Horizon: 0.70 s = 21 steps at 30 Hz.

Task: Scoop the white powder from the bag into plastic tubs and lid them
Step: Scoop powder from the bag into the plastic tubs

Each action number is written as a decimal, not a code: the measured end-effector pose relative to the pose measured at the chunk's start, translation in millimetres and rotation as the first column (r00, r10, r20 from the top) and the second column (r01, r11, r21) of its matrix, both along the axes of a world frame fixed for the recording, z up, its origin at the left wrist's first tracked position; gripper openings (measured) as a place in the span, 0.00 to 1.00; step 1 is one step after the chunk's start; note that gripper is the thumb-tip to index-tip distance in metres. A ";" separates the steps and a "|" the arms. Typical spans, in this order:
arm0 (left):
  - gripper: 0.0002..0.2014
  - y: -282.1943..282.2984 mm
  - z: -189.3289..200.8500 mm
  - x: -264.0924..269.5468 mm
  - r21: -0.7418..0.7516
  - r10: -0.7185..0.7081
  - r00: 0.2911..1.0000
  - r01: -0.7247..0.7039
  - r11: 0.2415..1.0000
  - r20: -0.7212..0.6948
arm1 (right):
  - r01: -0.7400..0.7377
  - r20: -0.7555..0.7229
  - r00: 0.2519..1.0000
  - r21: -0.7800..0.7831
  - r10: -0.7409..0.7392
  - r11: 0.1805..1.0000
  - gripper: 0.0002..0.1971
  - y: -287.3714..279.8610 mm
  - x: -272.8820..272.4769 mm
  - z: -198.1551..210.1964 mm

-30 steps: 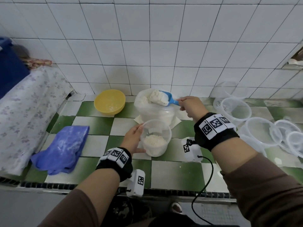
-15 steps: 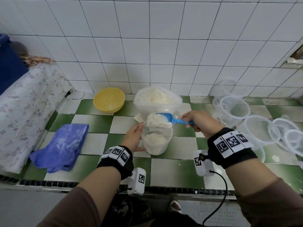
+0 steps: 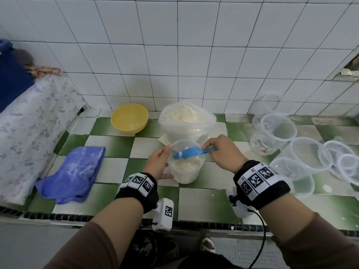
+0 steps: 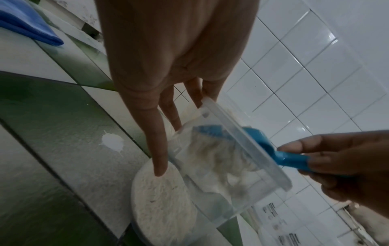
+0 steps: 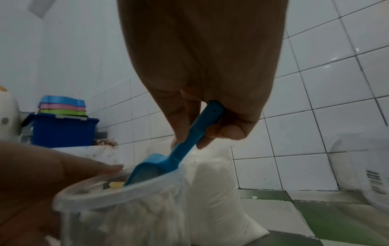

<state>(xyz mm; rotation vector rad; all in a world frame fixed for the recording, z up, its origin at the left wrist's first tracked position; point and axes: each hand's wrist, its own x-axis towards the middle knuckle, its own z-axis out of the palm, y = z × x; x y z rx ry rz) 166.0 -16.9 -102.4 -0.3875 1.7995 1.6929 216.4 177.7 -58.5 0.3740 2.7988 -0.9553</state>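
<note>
Now right hand [image 3: 223, 152] around blue scoop [image 3: 191, 152].

A yellow bowl [image 3: 129, 119] sat on the green and white counter [image 3: 108, 144], at about 11 o'clock, close to the white tile wall [image 3: 174, 55]. It had a little white dust inside. A blue cloth [image 3: 71, 174] lay crumpled at 9 o'clock, near the front edge, with white dust on it too. Further left, a flowery cloth [image 3: 25, 129] covered something big. Behind that, far off at 10 o'clock, was a dark blue box [image 5: 61, 131]. Blue, pink and green trays [image 5: 63, 105] were stacked on top of it.
</note>
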 end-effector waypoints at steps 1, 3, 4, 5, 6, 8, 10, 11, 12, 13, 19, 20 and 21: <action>0.18 -0.4 0.4 0.2 0.008 0.009 1.000 -0.009 1.000 0.010 | -0.030 -0.033 0.999 0.037 0.031 0.999 0.15 -1.4 1.7 -2.2; 0.17 -1.1 1.4 0.9 0.020 0.027 0.999 -0.027 0.999 0.029 | -0.071 -0.103 0.991 0.086 0.080 0.994 0.15 -2.4 4.7 -4.2; 0.16 -1.5 2.0 1.3 0.024 0.033 0.999 -0.034 0.999 0.034 | -0.081 -0.131 0.987 0.101 0.094 0.992 0.16 -2.3 5.6 -4.1; 0.15 -1.2 3.0 1.6 0.027 0.037 0.999 -0.038 0.999 0.037 | -0.086 -0.149 0.984 0.111 0.102 0.990 0.16 -1.9 6.1 -3.7; 0.15 -1.3 3.1 1.5 0.030 0.041 0.998 -0.042 0.999 0.037 | -0.090 -0.160 0.981 0.119 0.109 0.989 0.16 -1.6 6.0 -2.9; 0.16 -0.7 3.8 1.2 0.033 0.044 0.998 -0.045 0.998 0.035 | -0.096 -0.164 0.979 0.135 0.118 0.986 0.16 -1.0 5.1 -1.8; 0.17 -0.3 3.7 1.2 0.030 0.044 0.999 -0.044 0.999 0.025 | -0.093 -0.159 0.980 0.145 0.116 0.985 0.15 -0.7 4.7 -0.7; 0.17 -0.2 3.2 1.2 0.025 0.046 0.999 -0.046 0.999 0.017 | -0.091 -0.150 0.982 0.148 0.113 0.985 0.14 -0.5 4.4 0.0; 0.18 -0.3 3.1 1.3 0.018 0.049 0.999 -0.050 0.999 0.008 | -0.091 -0.136 0.984 0.151 0.112 0.984 0.13 0.1 4.0 0.4; 0.18 -0.7 3.1 1.2 0.009 0.055 0.999 -0.055 0.998 0.000 | -0.095 -0.116 0.987 0.151 0.113 0.984 0.13 1.1 3.4 1.0; 0.18 -0.1 1.7 -0.5 -0.023 0.090 0.996 -0.090 0.996 -0.023 | -0.142 -0.014 0.989 0.134 0.145 0.981 0.12 9.1 2.6 12.7; 0.17 -0.2 1.6 -1.2 -0.034 0.093 0.995 -0.094 0.995 -0.035 | -0.136 -0.008 0.990 0.127 0.138 0.983 0.12 10.6 2.5 14.8; 0.16 -0.1 1.5 -1.9 -0.046 0.095 0.994 -0.097 0.994 -0.051 | -0.124 -0.004 0.992 0.116 0.126 0.985 0.12 12.2 1.9 16.9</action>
